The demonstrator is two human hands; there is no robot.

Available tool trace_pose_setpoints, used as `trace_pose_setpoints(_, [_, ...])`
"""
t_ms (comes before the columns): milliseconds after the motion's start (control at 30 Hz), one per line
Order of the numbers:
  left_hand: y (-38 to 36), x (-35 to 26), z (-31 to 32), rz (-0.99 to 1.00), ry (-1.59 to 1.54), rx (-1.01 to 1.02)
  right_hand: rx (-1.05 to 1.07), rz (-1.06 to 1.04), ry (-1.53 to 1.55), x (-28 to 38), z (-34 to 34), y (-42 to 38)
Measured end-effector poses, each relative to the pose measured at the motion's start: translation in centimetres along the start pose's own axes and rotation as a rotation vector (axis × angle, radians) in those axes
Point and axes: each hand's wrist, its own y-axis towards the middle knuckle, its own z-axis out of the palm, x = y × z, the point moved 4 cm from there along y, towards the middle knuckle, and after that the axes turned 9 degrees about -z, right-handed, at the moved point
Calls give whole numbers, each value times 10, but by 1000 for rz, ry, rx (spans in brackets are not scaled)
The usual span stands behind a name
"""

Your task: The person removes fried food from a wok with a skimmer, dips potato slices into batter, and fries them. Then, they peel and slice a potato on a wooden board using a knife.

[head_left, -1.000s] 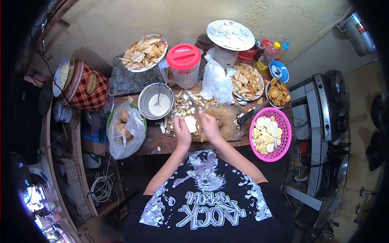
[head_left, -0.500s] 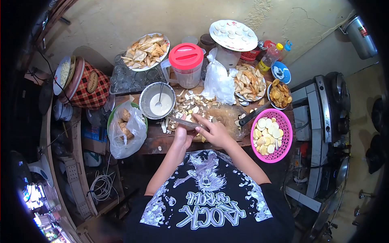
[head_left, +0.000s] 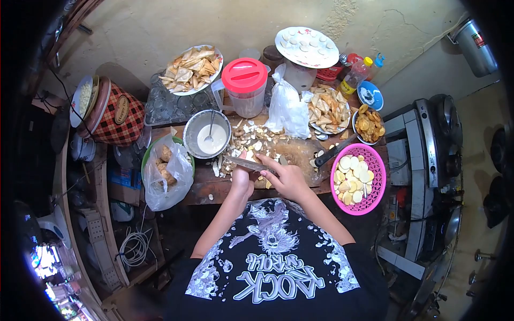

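Cluttered with plates and peelings, the wooden tabletop (head_left: 214, 188) held steady. Her right hand (head_left: 289, 179), gripping the knife (head_left: 243, 163), had swung it leftward across the pale tuber piece (head_left: 249, 157) clasped in her left hand (head_left: 241, 179), starting another peeling stroke.

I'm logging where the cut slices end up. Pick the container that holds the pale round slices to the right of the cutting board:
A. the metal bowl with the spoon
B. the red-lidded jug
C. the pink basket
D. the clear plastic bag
C: the pink basket is filled with pale round slices, just right of the cutting board.
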Motion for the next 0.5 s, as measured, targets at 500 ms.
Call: trace_pose_setpoints(500, [4, 1, 1, 11, -27, 35, -8, 3, 14, 0, -1, -5])
